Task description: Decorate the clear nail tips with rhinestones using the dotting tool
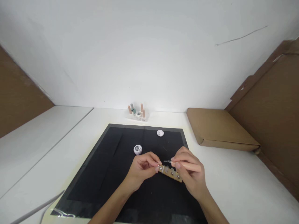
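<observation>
My left hand pinches the left end of a narrow tan strip with a scalloped edge. Several shiny silver and clear pieces, like nail tips, sit in a row along it. In my right hand is a small brush with a thick peach handle. Its dark bristle tip points left, just above the strip; whether it touches cannot be told. Beyond my left hand stands an open white jar with grey, silvery contents. A white lid lies farther back, its inside facing up.
A black mat is taped onto the white table. Behind it, a clear holder carries several nail polish bottles against the wall. A flat cardboard box lies at right, and brown cardboard panels flank both sides.
</observation>
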`<state>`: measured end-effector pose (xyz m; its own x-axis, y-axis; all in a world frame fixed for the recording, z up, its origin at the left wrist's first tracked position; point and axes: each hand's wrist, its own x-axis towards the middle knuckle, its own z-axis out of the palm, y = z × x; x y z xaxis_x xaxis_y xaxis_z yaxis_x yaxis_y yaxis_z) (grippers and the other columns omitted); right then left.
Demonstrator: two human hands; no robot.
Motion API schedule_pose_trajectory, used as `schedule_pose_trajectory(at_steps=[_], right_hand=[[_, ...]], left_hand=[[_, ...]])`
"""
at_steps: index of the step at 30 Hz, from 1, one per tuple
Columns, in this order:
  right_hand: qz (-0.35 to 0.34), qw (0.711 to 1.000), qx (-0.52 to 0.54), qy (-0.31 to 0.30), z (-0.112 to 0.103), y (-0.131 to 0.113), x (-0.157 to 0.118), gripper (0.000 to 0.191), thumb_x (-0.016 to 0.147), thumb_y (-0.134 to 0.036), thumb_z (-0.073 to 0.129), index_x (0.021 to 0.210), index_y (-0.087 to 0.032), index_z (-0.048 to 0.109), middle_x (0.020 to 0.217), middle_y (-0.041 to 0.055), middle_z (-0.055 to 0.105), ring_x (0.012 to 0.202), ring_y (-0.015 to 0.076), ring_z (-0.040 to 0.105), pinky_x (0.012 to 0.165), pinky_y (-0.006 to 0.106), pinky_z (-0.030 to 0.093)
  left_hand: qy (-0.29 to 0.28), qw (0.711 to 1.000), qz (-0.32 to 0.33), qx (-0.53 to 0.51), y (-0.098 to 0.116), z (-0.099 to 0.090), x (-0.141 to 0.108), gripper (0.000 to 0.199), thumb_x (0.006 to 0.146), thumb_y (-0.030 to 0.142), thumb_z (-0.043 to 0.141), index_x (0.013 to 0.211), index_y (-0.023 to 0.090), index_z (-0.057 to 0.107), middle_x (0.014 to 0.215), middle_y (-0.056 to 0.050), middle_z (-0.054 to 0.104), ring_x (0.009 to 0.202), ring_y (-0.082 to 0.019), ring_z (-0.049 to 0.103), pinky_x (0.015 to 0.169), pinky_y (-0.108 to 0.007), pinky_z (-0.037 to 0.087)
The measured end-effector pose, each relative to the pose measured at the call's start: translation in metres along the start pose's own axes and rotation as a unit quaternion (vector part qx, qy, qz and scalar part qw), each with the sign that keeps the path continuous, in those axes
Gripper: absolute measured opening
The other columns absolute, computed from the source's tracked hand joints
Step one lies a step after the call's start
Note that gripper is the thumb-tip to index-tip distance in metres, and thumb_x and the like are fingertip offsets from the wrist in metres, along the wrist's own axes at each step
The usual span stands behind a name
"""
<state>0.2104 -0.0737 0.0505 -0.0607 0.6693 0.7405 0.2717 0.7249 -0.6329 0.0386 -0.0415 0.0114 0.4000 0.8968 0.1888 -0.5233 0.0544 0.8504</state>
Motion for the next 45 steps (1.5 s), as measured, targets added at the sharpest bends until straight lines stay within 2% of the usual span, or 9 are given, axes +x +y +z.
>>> schedule_pose_trajectory(at_steps=[5, 7, 13, 18, 24, 30, 35, 41, 45], right_hand=[[-0.026, 0.998, 0.037, -0.044, 0.0012, -0.0034, 0.0012, 0.026, 0.089, -0.016, 0.053, 0.066, -0.020, 0.066, 0.060, 0.0028, 0.065, 0.055, 0.0145, 0.055, 0.049, 0.028, 0.047], [-0.024, 0.998, 0.037, -0.052, 0.0017, -0.0041, 0.0014, 0.025, 0.087, -0.014, 0.054, 0.066, -0.019, 0.066, 0.059, 0.0027, 0.066, 0.054, 0.0140, 0.055, 0.049, 0.027, 0.047], [-0.003, 1.000, 0.006, -0.005, -0.0004, 0.0010, -0.0017, 0.023, 0.086, -0.006, 0.053, 0.075, -0.019, 0.068, 0.069, 0.0048, 0.067, 0.063, 0.0155, 0.055, 0.054, 0.028, 0.046], [-0.033, 0.998, 0.029, -0.044, 0.0010, -0.0002, 0.0004, 0.026, 0.086, -0.011, 0.054, 0.062, -0.019, 0.063, 0.060, 0.0023, 0.066, 0.054, 0.0126, 0.055, 0.049, 0.025, 0.046], [-0.004, 1.000, 0.000, -0.001, 0.0009, 0.0013, 0.0007, 0.023, 0.086, -0.006, 0.053, 0.072, -0.019, 0.067, 0.067, 0.0046, 0.067, 0.061, 0.0152, 0.055, 0.051, 0.028, 0.046], [-0.024, 0.999, 0.021, -0.042, 0.0022, -0.0004, 0.0008, 0.025, 0.086, -0.012, 0.054, 0.065, -0.019, 0.065, 0.059, 0.0023, 0.066, 0.052, 0.0137, 0.055, 0.046, 0.027, 0.047], [-0.001, 1.000, -0.001, 0.000, 0.0000, 0.0016, -0.0005, 0.025, 0.088, -0.009, 0.053, 0.072, -0.019, 0.068, 0.067, 0.0047, 0.067, 0.061, 0.0156, 0.055, 0.051, 0.029, 0.046], [-0.017, 0.999, 0.021, -0.043, -0.0015, 0.0016, 0.0011, 0.028, 0.089, -0.018, 0.054, 0.065, -0.020, 0.069, 0.061, 0.0032, 0.068, 0.053, 0.0142, 0.056, 0.048, 0.028, 0.047], [0.012, 1.000, -0.001, -0.004, -0.0025, 0.0031, -0.0002, 0.027, 0.090, -0.013, 0.053, 0.072, -0.021, 0.071, 0.069, 0.0053, 0.069, 0.061, 0.0166, 0.056, 0.052, 0.031, 0.046]], left_hand=[[0.007, 1.000, -0.006, 0.007, 0.0007, 0.0001, -0.0003, 0.009, 0.065, 0.013, 0.083, 0.063, 0.015, 0.074, 0.072, -0.004, 0.068, 0.063, -0.011, 0.064, 0.062, -0.023, 0.052], [0.007, 1.000, -0.008, 0.011, 0.0010, 0.0004, -0.0002, 0.009, 0.065, 0.013, 0.083, 0.063, 0.015, 0.074, 0.071, -0.004, 0.068, 0.063, -0.011, 0.064, 0.062, -0.023, 0.052], [0.001, 1.000, -0.003, 0.014, -0.0003, -0.0001, -0.0008, 0.008, 0.066, 0.012, 0.082, 0.064, 0.016, 0.075, 0.072, -0.003, 0.068, 0.063, -0.010, 0.063, 0.062, -0.021, 0.050], [-0.002, 1.000, 0.000, 0.021, -0.0013, -0.0008, -0.0012, 0.008, 0.067, 0.013, 0.081, 0.065, 0.016, 0.075, 0.073, -0.004, 0.068, 0.065, -0.011, 0.064, 0.064, -0.023, 0.051], [0.004, 0.999, 0.000, 0.036, 0.0008, 0.0002, -0.0002, 0.010, 0.066, 0.016, 0.082, 0.062, 0.014, 0.073, 0.070, -0.005, 0.067, 0.062, -0.011, 0.061, 0.060, -0.022, 0.049], [0.003, 0.999, -0.001, 0.037, -0.0004, -0.0001, -0.0007, 0.009, 0.066, 0.016, 0.082, 0.062, 0.015, 0.074, 0.071, -0.005, 0.067, 0.064, -0.012, 0.063, 0.063, -0.024, 0.050], [0.005, 0.999, 0.003, 0.034, -0.0002, -0.0001, -0.0008, 0.009, 0.066, 0.015, 0.082, 0.062, 0.015, 0.074, 0.070, -0.004, 0.067, 0.063, -0.011, 0.061, 0.060, -0.021, 0.049], [0.007, 0.999, -0.006, 0.032, -0.0003, 0.0002, 0.0000, 0.011, 0.065, 0.017, 0.083, 0.061, 0.015, 0.073, 0.071, -0.005, 0.067, 0.064, -0.012, 0.062, 0.062, -0.024, 0.050], [0.008, 0.999, -0.007, 0.031, -0.0010, -0.0002, -0.0007, 0.012, 0.065, 0.018, 0.083, 0.060, 0.015, 0.073, 0.070, -0.004, 0.067, 0.061, -0.011, 0.060, 0.060, -0.023, 0.049]])
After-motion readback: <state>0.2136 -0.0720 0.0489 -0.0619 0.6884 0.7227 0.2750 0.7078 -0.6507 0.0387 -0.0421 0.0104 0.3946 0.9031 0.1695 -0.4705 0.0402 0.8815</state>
